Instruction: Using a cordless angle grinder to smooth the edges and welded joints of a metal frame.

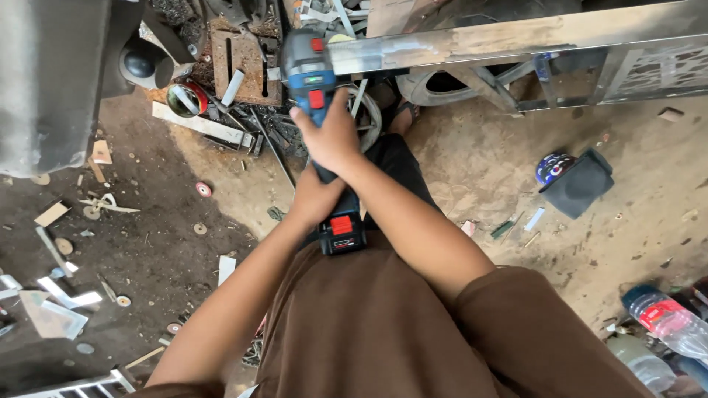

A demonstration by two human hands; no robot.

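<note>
I hold a blue cordless angle grinder (308, 70) with both hands. My right hand (334, 136) grips its body just behind the red switch. Wrapped round the rear of the handle is my left hand (313, 197), just ahead of the black and red battery pack (341, 233). The grinder's head touches the end of a long shiny steel bar (516, 38) that belongs to a metal frame running to the right. The disc itself is hidden behind the tool's head.
Dirt floor strewn with metal offcuts, washers and a small red disc (203, 189) at left. A rusty slotted plate (245, 65) and scrap lie ahead. A dark cap (577, 179) rests at right; plastic bottles (667, 321) at lower right. A grey block (51, 81) stands at far left.
</note>
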